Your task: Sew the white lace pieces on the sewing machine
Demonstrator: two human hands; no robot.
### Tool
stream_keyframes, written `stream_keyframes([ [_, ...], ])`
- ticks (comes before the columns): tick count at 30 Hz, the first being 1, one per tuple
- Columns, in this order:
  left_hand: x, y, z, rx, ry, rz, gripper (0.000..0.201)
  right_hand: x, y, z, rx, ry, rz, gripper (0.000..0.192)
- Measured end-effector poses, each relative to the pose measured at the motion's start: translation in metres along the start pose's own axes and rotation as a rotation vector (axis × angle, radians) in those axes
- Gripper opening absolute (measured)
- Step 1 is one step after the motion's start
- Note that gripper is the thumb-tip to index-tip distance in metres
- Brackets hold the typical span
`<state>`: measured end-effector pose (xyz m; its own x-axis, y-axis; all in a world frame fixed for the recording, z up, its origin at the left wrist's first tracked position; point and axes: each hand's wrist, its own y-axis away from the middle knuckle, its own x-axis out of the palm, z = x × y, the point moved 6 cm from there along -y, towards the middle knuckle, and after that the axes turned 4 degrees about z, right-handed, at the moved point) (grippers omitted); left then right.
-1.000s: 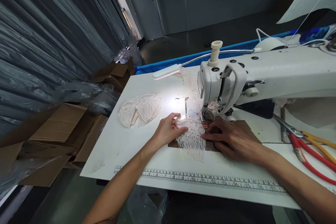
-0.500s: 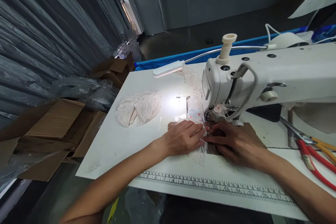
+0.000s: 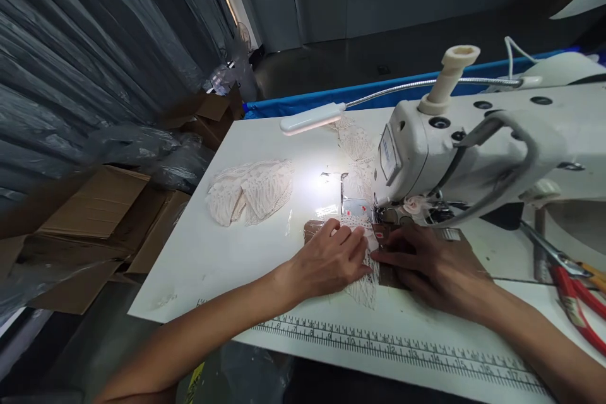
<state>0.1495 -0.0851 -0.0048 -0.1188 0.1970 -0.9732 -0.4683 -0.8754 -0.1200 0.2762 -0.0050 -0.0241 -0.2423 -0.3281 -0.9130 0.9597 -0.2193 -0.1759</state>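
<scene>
- Boxes made of brown card sit far left, off the surface, next to a shiny grey plastic sheet
- Lace pile lies on the white surface, well apart from the hands
- Lamp on a bendy neck shines a bright spot near the needle, so the sewing place is easy to see
- Left hand lies flat with its fingers spread, pressing down on the lace piece and gripping nothing
- That lace piece sits on a brown sheet, just in front of the needle area, with its lower edge sticking out below the hands
- Right hand also lies flat, fingertips pointing at the left hand and almost touching it, right by the needle area
- Both hands are close together and open, pushing down, not pinching
- To do this well, I think the fingers should keep the lace smooth and stay a little back from the needle
- Slow, even sliding with both hands looks best, because lace is thin and can bunch up or slip off line
- Sewing machine stands over the right side
- Ruler marks run along the near edge
- Red-handled tool lies far right, away from the hands
</scene>
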Motion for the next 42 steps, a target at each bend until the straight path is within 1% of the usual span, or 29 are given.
stream_keyframes([
  [4, -0.004, 0.019, 0.001, -0.024, 0.049, -0.014, 0.031, 0.002, 0.001, 0.000, -0.034, -0.015, 0.000, 0.041],
  [6, -0.007, 0.028, 0.002, -0.029, 0.101, -0.017, 0.031, 0.001, 0.000, 0.000, -0.051, -0.009, -0.003, 0.041],
  [8, -0.009, 0.031, 0.002, -0.031, 0.140, -0.015, 0.033, 0.001, 0.000, 0.001, -0.057, -0.006, -0.002, 0.042],
  [10, -0.010, 0.027, 0.001, -0.023, 0.151, -0.022, 0.033, 0.000, 0.000, 0.001, -0.046, 0.000, -0.001, 0.043],
  [14, -0.007, 0.005, -0.001, 0.005, 0.119, -0.040, 0.032, 0.000, -0.001, 0.001, -0.061, -0.010, -0.004, 0.041],
  [18, 0.005, -0.013, 0.003, -0.042, 0.021, 0.018, 0.038, 0.001, -0.001, 0.000, -0.087, -0.034, -0.018, 0.040],
  [20, 0.009, -0.015, 0.005, -0.043, -0.018, 0.052, 0.041, 0.001, -0.001, 0.001, -0.080, -0.034, -0.021, 0.041],
  [23, 0.010, -0.014, 0.006, -0.039, -0.037, 0.069, 0.043, 0.001, -0.001, 0.001, -0.050, -0.016, -0.017, 0.040],
  [27, 0.010, -0.012, 0.007, -0.043, -0.008, 0.075, 0.044, 0.001, -0.001, 0.001, -0.040, 0.000, 0.004, 0.040],
  [33, 0.011, -0.011, 0.008, -0.052, 0.032, 0.084, 0.045, 0.002, -0.001, 0.001, -0.064, -0.009, -0.012, 0.040],
  [38, 0.011, -0.019, 0.012, -0.051, 0.046, 0.103, 0.046, 0.002, 0.000, 0.000, -0.050, 0.000, -0.044, 0.041],
  [42, 0.012, -0.023, 0.018, -0.055, 0.098, 0.118, 0.045, 0.004, 0.000, -0.004, -0.035, 0.010, -0.064, 0.041],
])
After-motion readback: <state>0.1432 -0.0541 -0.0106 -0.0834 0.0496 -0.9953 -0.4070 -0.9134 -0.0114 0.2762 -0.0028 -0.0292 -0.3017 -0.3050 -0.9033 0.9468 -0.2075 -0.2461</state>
